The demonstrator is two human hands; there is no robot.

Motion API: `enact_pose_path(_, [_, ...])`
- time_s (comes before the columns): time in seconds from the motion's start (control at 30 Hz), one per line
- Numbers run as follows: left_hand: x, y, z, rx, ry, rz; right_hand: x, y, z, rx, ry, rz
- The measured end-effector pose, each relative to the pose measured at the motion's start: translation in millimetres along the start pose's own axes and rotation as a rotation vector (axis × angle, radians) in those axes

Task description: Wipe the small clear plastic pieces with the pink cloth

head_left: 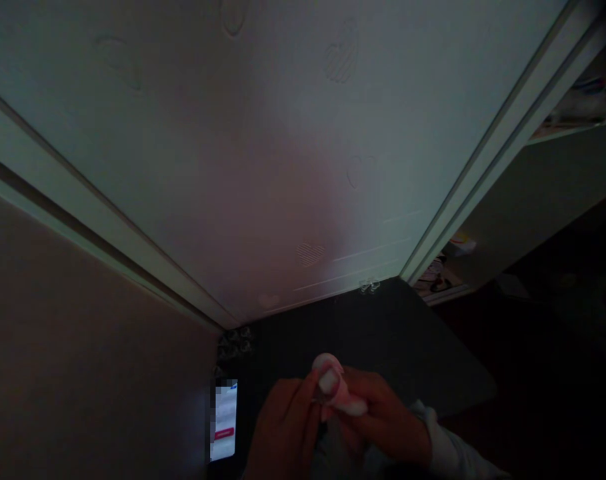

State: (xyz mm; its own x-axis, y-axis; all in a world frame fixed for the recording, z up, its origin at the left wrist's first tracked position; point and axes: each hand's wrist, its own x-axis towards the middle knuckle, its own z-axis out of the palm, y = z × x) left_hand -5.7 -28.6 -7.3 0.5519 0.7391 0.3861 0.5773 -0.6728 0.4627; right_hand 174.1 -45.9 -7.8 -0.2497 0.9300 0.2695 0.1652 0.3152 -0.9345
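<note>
The left hand (283,427) and the right hand (387,417) meet around a small pink and white object (343,396). The left fingers are drawn nearly closed on its rim; the right fingers curl in around its other side, closed on the body, though how the thumbs sit is too dark to tell. The object lies between both sets of fingers, its round opening turned up towards the head, with something pale (327,381) showing inside. Holding it from two sides probably keeps it from twisting, and the upward tilt likely leaves the opening in view.

To the left of the left fingers a lit phone (225,421) lies with its screen up, perhaps so that it can be read while both hands are busy. Beyond the fingers, the dark, flat desk (293,340) runs back to a pale panel (263,173) with raised hearts, some plain, some striped. Small clear pieces (235,343) sit in the back left corner, and another clear piece (369,286) stands against the foot of the panel, ahead and to the right of the fingers; both may be tucked back to leave working room.

The room is dim. Further right, past the panel's frame, a shelf (445,293) carries a white box (461,245) and darker items that cannot be made out.
</note>
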Motion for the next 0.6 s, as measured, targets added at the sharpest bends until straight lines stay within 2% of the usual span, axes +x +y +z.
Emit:
enact_pose_path(0.13, [2.5,-2.3,-0.5,0.013,-0.041,-0.008,-0.5,0.5,0.1,-0.038,0.019,0.01])
enact_pose_path(0.23, [5.0,-4.5,-1.4,0.06,-0.016,0.041,-0.3,1.1,-1.1,-0.142,0.01,-0.018])
enact_pose_path(0.33, [7.5,-5.6,-3.1,0.136,0.01,0.095,2.3,-0.8,-5.8,-0.189,-0.039,0.015])
enact_pose_path(0.6, [15.5,-2.3,-10.4,0.161,0.074,0.177,3.9,-1.7,-16.0,0.098,-0.171,0.061])
